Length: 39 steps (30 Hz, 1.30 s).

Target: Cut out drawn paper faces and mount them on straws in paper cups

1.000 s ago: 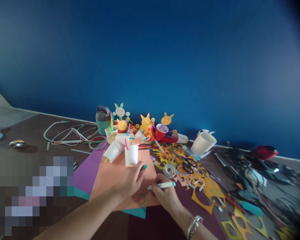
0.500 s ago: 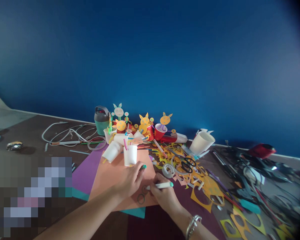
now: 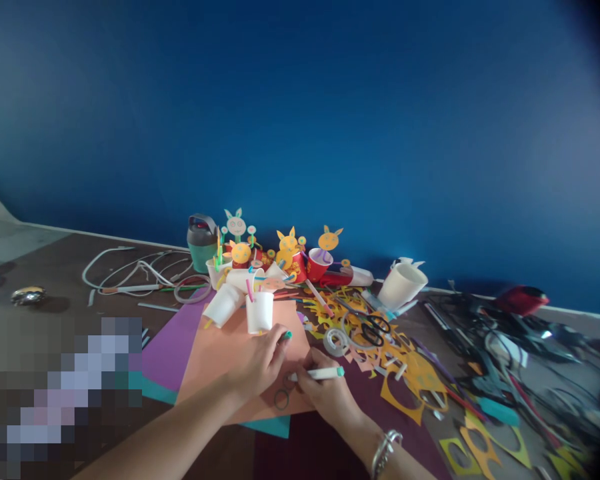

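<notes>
A sheet of orange paper point(image 3: 215, 373) lies in front of me, with a drawn circle point(image 3: 281, 399) near its lower right part. My right hand point(image 3: 327, 390) grips a white marker point(image 3: 325, 373) with a green end. Its tip points left and meets the paper beside a second, partly hidden circle just above the first. My left hand point(image 3: 260, 360) rests on the sheet, closed around a small green marker cap point(image 3: 287, 335) that sticks out by the thumb. Just beyond the left hand stands a white paper cup point(image 3: 259, 312) with pink straws in it.
Yellow paper scraps point(image 3: 405, 380), black-handled scissors point(image 3: 375, 330) and a tape roll point(image 3: 335, 342) lie to the right. Behind are red cups point(image 3: 320, 265) with paper animal heads. A large white cup point(image 3: 403, 287) leans farther right; white cables point(image 3: 130, 270) lie left.
The whole view has shifted very slightly. Both hands keep their places on the paper, and the marker tip has barely moved.
</notes>
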Motion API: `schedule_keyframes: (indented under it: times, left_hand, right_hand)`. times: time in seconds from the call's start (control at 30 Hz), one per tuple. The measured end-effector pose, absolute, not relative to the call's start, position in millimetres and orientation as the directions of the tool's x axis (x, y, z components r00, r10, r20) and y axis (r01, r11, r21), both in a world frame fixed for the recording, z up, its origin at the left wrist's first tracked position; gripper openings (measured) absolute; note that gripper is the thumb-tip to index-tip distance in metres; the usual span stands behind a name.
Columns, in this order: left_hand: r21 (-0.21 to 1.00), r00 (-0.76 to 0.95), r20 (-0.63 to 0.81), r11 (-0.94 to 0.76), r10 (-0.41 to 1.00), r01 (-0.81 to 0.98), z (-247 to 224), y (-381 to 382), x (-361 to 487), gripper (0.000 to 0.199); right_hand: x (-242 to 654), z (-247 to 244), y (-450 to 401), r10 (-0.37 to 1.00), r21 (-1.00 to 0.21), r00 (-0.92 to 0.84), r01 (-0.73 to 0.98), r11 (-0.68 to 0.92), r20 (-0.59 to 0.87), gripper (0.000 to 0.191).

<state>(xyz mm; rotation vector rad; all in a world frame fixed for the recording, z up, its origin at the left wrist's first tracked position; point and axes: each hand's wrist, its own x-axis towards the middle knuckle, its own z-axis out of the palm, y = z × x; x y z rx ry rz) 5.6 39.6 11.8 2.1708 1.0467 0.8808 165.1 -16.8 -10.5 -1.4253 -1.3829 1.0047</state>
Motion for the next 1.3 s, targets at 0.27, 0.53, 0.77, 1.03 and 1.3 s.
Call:
schedule_keyframes:
  times: [0.27,0.53,0.77,1.03,1.3]
  left_hand:
    - [0.729,0.488,0.290,-0.521,0.823,0.445,10,40,5,0.015]
    - [0.721,0.486,0.314,-0.538,0.816,0.437,8,40,5,0.015]
    - [0.684,0.482,0.331,-0.558,0.811,0.469,6,40,4,0.015]
    - [0.677,0.478,0.341,-0.564,0.810,0.472,6,41,6,0.016]
    - [0.695,0.487,0.316,-0.548,0.814,0.465,13,39,5,0.017]
  right_hand:
    - [164,-13,-17,0.998,-0.965,0.057,0.262,-0.017,-0.002,0.018]
    - [163,-9,-16,0.997,-0.979,0.080,0.200,-0.034,-0.018,0.017]
    - [162,2,-17,0.993,-0.963,0.116,0.268,-0.023,0.009,0.017]
    - [162,-1,-16,0.994,-0.947,0.105,0.321,0.000,0.036,0.013]
    - [161,4,-16,0.990,-0.928,0.134,0.374,0.000,0.054,0.013]
